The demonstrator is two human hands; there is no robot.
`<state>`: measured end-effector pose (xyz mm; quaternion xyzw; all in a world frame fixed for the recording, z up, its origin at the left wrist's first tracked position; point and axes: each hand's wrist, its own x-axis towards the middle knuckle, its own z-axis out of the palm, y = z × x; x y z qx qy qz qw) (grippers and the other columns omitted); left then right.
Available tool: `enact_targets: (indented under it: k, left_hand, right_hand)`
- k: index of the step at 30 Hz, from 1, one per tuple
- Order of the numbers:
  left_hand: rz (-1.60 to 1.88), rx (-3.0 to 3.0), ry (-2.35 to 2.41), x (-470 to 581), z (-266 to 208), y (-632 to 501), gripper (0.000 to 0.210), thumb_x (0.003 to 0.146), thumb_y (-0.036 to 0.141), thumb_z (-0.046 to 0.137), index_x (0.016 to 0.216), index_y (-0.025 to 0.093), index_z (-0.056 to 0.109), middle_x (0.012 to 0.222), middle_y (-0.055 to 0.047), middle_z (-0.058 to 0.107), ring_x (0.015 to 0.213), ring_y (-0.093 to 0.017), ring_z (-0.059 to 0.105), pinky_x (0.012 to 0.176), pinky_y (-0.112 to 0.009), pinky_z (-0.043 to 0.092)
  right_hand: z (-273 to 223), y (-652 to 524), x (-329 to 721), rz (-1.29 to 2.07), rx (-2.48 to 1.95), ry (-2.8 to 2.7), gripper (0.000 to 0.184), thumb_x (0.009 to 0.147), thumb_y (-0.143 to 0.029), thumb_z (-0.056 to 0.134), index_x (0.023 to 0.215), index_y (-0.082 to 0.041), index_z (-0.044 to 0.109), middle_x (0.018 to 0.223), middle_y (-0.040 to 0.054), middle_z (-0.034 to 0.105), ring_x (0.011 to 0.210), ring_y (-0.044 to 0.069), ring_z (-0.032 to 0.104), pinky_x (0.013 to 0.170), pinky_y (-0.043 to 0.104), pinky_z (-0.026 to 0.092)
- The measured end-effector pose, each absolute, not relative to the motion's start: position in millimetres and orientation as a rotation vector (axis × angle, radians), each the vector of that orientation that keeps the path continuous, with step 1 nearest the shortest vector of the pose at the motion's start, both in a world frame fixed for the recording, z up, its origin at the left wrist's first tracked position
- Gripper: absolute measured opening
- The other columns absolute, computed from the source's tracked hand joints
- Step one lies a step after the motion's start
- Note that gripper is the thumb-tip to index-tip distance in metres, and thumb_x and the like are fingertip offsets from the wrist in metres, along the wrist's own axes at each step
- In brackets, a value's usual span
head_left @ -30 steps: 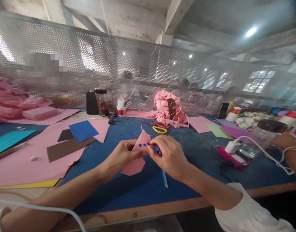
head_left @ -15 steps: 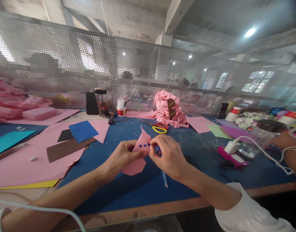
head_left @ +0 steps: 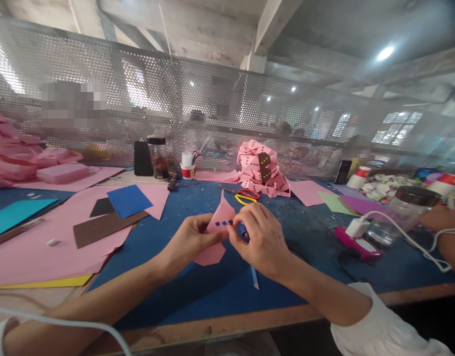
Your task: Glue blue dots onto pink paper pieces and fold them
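Holding pink paper (head_left: pixel 220 215) mid-frame, above the table: left hand (head_left: pixel 192 238), thumb and fingers clamped on its left side. Right hand (head_left: pixel 260 238) at the paper's right edge, thumb and forefinger together by the end of a row of blue squares (head_left: pixel 224 223); cannot tell whether they pinch anything. Scissors (head_left: pixel 247 196) just beyond the hands, a heap of dotted pink pieces (head_left: pixel 251 170) behind them. Narrow strip (head_left: pixel 254 278) below right hand. Left of frame: blue card (head_left: pixel 129 200) and brown card (head_left: pixel 101 230) on a broad pink sheet (head_left: pixel 45 252). Right: pink power strip (head_left: pixel 359 243), clear jar (head_left: pixel 388 222), white cable (head_left: pixel 409 235), another person's arm (head_left: pixel 450 237). Blue tabletop (head_left: pixel 198 299) shows between forearms, down to the brown table edge (head_left: pixel 227 319); perforated screen (head_left: pixel 212 84) bounds the far side.
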<state>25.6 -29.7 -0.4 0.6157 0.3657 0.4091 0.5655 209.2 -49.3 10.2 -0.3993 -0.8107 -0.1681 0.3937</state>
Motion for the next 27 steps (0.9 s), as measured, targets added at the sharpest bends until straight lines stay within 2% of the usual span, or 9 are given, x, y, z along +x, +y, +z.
enact_targets:
  k: [11, 18, 27]
  left_hand:
    - [0.949, 1.47, 0.875, 26.6, -1.2, -29.5, 0.038, 0.07, 0.038, 0.075, 0.097, 0.012, 0.066, 0.071, 0.002, 0.058, 0.057, -0.008, 0.047, 0.052, -0.019, 0.035]
    - [0.935, 1.463, 0.888, 26.6, -0.9, -30.3, 0.037, 0.07, 0.038, 0.075, 0.095, 0.012, 0.066, 0.07, 0.002, 0.058, 0.056, -0.008, 0.048, 0.051, -0.019, 0.035]
    - [0.913, 1.442, 0.87, 26.9, 2.2, -32.0, 0.036, 0.068, 0.036, 0.076, 0.094, 0.013, 0.068, 0.07, 0.001, 0.06, 0.056, -0.01, 0.05, 0.052, -0.021, 0.037]
  right_hand:
    - [9.8, -49.9, 208.8, -0.536, -1.024, -2.076, 0.006, 0.088, -0.021, 0.051, 0.087, -0.018, 0.057, 0.091, 0.0056, 0.059, 0.09, 0.02, 0.054, 0.083, 0.035, 0.044]
    - [7.6, -49.5, 209.3, -0.662, -1.067, -2.109, 0.01, 0.088, -0.019, 0.05, 0.085, -0.018, 0.059, 0.085, 0.0051, 0.058, 0.088, 0.02, 0.054, 0.081, 0.035, 0.042]
    - [6.7, -47.6, 209.1, -0.645, -1.077, -2.073, 0.01, 0.085, -0.016, 0.049, 0.079, -0.018, 0.057, 0.081, 0.0039, 0.057, 0.082, 0.017, 0.056, 0.077, 0.031, 0.043]
